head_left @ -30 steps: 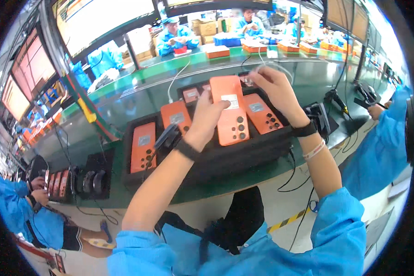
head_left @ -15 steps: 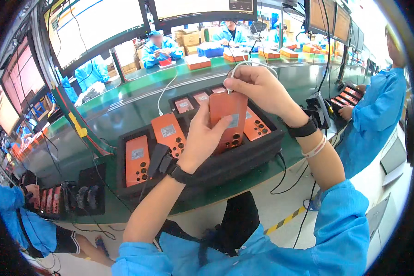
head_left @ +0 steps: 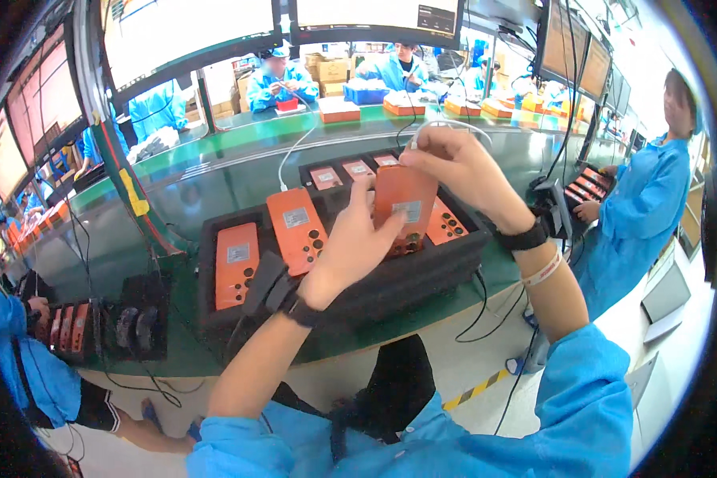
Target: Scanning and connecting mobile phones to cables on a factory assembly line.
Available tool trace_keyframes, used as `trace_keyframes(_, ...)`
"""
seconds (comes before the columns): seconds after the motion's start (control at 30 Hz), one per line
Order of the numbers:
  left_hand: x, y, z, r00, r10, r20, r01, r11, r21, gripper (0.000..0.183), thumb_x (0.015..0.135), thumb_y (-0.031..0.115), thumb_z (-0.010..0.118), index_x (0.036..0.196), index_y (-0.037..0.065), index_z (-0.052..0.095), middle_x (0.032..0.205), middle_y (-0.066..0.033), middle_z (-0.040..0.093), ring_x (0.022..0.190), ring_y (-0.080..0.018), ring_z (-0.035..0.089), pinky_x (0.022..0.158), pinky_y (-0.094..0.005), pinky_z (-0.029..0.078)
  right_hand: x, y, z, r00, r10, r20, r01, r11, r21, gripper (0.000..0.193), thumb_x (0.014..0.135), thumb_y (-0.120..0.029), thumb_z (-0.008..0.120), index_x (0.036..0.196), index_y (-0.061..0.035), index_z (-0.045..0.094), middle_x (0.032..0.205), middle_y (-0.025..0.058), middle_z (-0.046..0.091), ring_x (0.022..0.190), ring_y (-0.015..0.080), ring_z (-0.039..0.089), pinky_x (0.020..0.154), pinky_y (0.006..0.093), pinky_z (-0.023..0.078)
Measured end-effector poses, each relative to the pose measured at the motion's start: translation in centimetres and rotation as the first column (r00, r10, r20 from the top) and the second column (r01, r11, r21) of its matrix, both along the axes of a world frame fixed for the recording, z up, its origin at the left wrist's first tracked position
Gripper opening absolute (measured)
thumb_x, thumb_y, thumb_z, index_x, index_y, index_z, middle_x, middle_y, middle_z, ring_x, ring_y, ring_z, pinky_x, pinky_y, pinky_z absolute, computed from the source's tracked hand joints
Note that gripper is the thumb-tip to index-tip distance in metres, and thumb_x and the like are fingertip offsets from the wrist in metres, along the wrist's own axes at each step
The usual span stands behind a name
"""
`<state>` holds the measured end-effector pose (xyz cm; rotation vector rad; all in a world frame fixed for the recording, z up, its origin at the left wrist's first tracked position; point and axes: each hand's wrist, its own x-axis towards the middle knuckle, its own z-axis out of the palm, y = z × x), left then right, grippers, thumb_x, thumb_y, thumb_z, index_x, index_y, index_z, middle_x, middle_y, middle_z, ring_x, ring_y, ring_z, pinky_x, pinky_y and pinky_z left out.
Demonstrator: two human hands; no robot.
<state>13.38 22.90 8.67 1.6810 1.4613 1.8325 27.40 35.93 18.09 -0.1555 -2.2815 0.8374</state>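
My left hand point(head_left: 354, 243) grips an orange phone point(head_left: 406, 193), back side toward me, with a pale label and dark camera rings at its lower end. The phone is held upright above a black foam tray point(head_left: 350, 291). At its top edge, my right hand point(head_left: 462, 163) pinches the plug end of a white cable point(head_left: 454, 124) between thumb and forefinger. The plug looks slightly apart from the phone's edge. Left of my left hand, another orange phone point(head_left: 296, 227) leans in the tray with a white cable point(head_left: 296, 147) in its top end. One more orange phone point(head_left: 237, 263) lies at the tray's left.
Several more orange phones sit in the tray's back and right slots. Monitors point(head_left: 374, 20) hang above the green bench point(head_left: 215, 191). A co-worker point(head_left: 649, 191) stands at the right beside a phone rack; another point(head_left: 36, 342) is at the left. Black cables hang over the bench's front edge.
The plug in my right hand has moved up from the phone's top edge, and a small gap now shows. My left hand still holds the phone. The view has shifted a little.
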Motion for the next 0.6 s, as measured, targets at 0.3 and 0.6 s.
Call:
trace_keyframes(0.3,5.5,-17.1,-7.9,0.930,0.355,-0.099,-0.350,0.935,0.062,0.032,0.087,-0.001,0.060,0.118,0.001,0.052,0.110,-0.0121,0.059,0.100,-0.0212,0.059,0.092,-0.0345,0.047,-8.8,5.2,-6.4,0.982,0.103,-0.160,-0.173,0.834,-0.524,0.070,0.087,-0.009,0.076,0.141,0.0036,0.033,0.111,0.0139,0.062,0.101,0.0173,0.063,0.079,0.0283,0.054)
trace_keyframes(0.6,5.1,-23.7,-15.4,0.686,0.726,0.052,-0.720,0.687,-0.103,0.028,0.091,0.003,0.058,0.118,-0.002,0.053,0.118,-0.0144,0.058,0.103,-0.0220,0.057,0.091,-0.0343,0.046,-2.7,8.6,-9.9,0.983,-0.137,0.119,0.125,0.987,0.099,0.049,0.093,-0.030,0.069,0.127,0.0036,0.057,0.128,0.0186,0.061,0.121,0.0275,0.057,0.101,0.0369,0.045)
